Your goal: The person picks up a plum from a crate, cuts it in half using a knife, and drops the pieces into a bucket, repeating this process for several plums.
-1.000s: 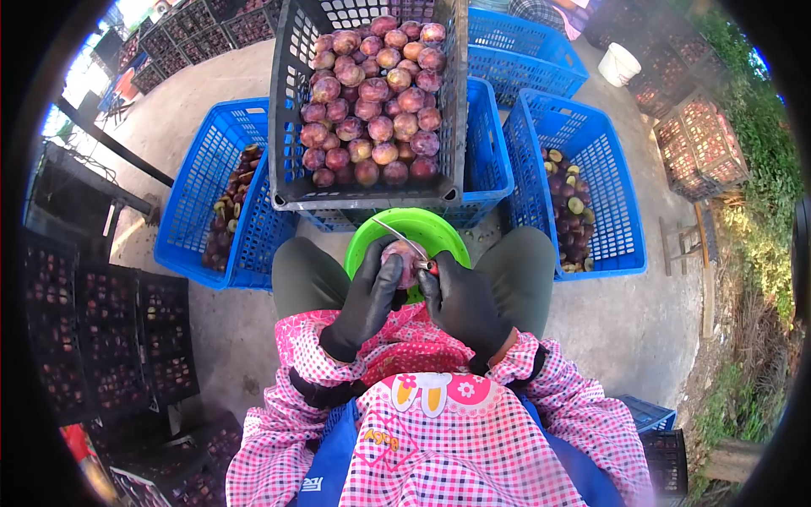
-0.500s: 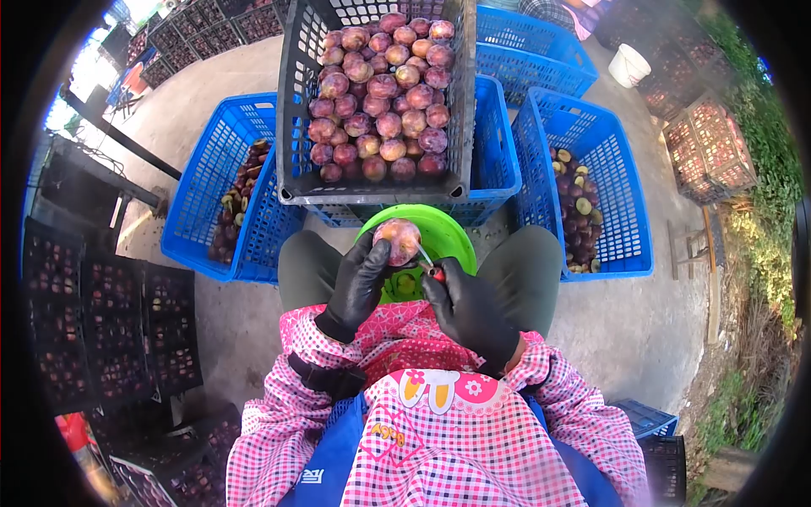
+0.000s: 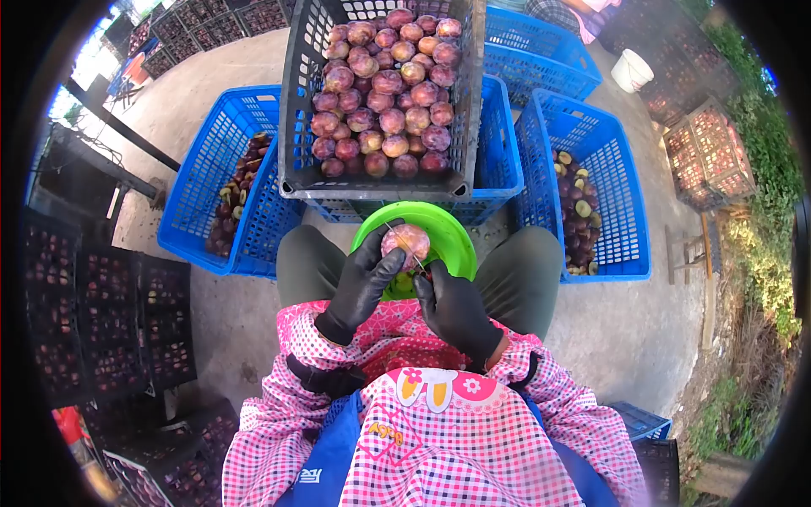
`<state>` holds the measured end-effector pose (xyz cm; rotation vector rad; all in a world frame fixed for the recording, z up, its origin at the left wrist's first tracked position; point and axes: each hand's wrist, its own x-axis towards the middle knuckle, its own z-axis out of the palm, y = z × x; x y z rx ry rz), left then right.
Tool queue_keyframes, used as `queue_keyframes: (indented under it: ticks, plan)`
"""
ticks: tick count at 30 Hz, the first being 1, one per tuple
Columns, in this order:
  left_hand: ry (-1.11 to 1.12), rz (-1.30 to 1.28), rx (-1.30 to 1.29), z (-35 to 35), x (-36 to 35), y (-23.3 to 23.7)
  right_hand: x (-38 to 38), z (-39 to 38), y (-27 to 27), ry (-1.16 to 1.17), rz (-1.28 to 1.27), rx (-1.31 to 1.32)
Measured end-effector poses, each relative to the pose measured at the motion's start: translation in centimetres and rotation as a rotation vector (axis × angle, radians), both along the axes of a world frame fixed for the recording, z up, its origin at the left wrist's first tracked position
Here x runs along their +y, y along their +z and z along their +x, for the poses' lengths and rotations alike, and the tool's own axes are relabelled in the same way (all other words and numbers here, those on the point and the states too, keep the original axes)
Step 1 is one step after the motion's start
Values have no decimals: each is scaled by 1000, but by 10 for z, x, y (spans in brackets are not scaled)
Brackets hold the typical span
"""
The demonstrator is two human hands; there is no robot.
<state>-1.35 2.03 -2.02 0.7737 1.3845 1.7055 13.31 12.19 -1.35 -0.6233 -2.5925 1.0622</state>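
Note:
A reddish plum is in my gloved left hand, fingers closed around its left side. My gloved right hand is closed on a small knife, whose thin blade lies across the face of the plum. Most of the handle is hidden by the glove. Below both hands, between the knees, is a bright green bowl with yellow-green pieces in it. Just beyond the bowl stands a black crate full of whole plums.
Blue crates with cut plums stand at the left and right. Another blue crate is behind. Stacked dark crates line the left side. A white bucket stands at the back right, near part of another person.
The knife blade has moved from the plum's right side to across its face. My right hand has shifted slightly left and down, and the plum has turned and moved a little right.

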Motion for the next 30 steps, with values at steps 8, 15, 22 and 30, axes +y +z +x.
queue_keyframes:
  ticks: [8, 15, 22, 30]
  plan:
    - [-86, 203, -563, 6, 9, -10, -7, -5, -12, -100, -35, 88]
    - [169, 63, 198, 12, 10, -10, -6, -3, -8, -85, -27, 206]
    - [108, -34, 315, 5, 10, 19, 0, -3, -11, -69, -94, 239]
    - [174, -75, 62, 5, 13, 0, -3, -3, -11, -57, -267, 164]
